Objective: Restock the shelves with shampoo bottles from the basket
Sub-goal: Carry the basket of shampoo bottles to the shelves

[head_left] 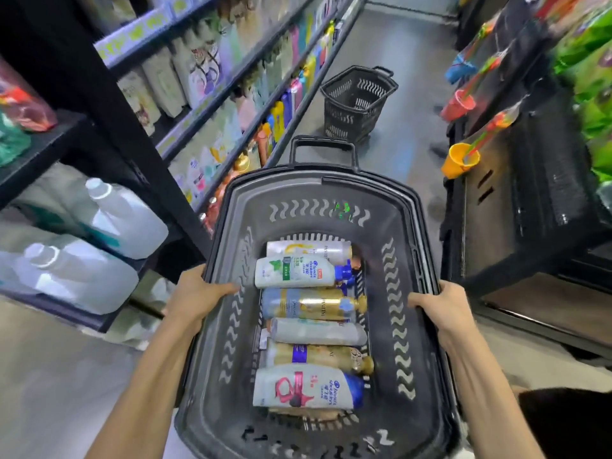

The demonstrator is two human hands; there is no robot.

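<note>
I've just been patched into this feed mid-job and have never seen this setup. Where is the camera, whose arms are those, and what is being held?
There is no machine here: these are a person's bare arms. The one picture comes from a wide-angle camera worn on the person's head, looking forward and down. The left hand and right hand each grip a side rim of the dark basket. In it, shampoo bottles lie on their sides. Stocked shelves run along the left, and a second basket stands on the floor ahead.

Head & Shoulders marks the green-leaf bottle [298, 271] and pink-marked bottle [304, 389], Pantene the gold bottle [311, 308].
</note>
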